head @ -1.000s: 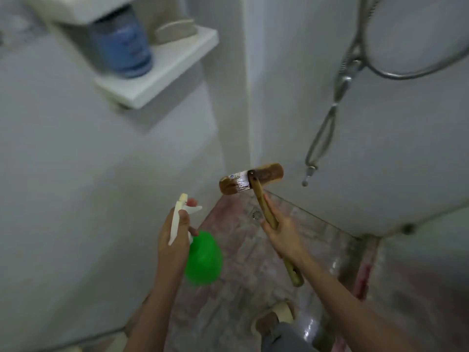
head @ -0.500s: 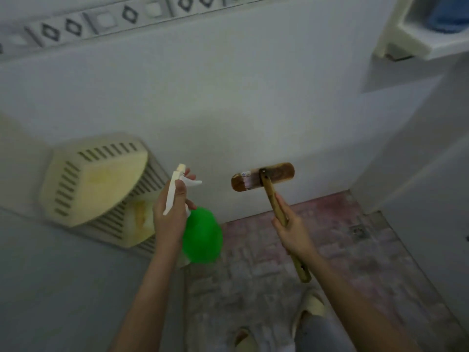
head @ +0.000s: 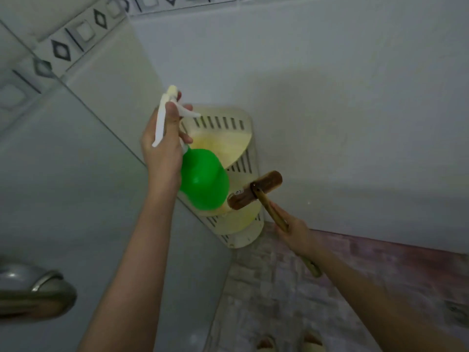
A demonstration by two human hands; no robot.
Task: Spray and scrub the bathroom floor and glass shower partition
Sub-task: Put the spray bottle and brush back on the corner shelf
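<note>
My left hand (head: 163,146) grips the white trigger head of a green spray bottle (head: 204,177), held up in front of the glass shower partition (head: 63,199) on the left. My right hand (head: 294,231) holds the wooden handle of a scrub brush (head: 255,190), whose brown head points up toward the corner. The reddish tiled floor (head: 317,295) lies below at the right.
A cream corner shelf unit (head: 241,224) with slotted sides hangs where the glass meets the white wall (head: 342,110). A metal handle (head: 38,293) sticks out at the lower left. My feet in pale slippers (head: 313,341) stand at the bottom edge. A floor drain (head: 456,311) shows at far right.
My view has swung left from the shower hose corner to the glass partition and corner shelf. Both hands keep their hold; the bottle has risen and the brush has come closer to it.
</note>
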